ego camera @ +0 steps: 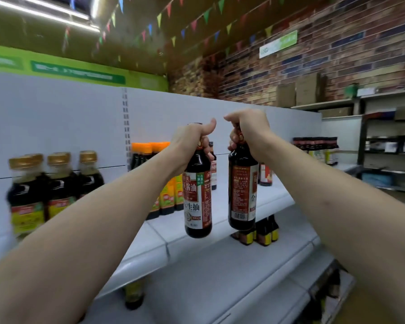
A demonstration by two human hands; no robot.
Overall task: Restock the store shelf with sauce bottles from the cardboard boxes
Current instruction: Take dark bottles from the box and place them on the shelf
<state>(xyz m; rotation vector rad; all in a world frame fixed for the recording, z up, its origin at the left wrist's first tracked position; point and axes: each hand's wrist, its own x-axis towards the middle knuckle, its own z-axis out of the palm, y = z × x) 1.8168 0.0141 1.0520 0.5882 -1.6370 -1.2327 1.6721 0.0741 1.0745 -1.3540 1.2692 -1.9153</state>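
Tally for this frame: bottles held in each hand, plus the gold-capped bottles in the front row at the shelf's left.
left bottle, gripped by the left hand: 1
right bottle, gripped by the right hand: 1
gold-capped bottles, front row: 3
Total: 5

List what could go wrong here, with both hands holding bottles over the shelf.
1. The left hand and right hand each grip only a neck; the left bottle or right bottle could slip onto the shelf.
2. They hang close together and could clink.
3. Setting them down might knock the orange-capped bottles.
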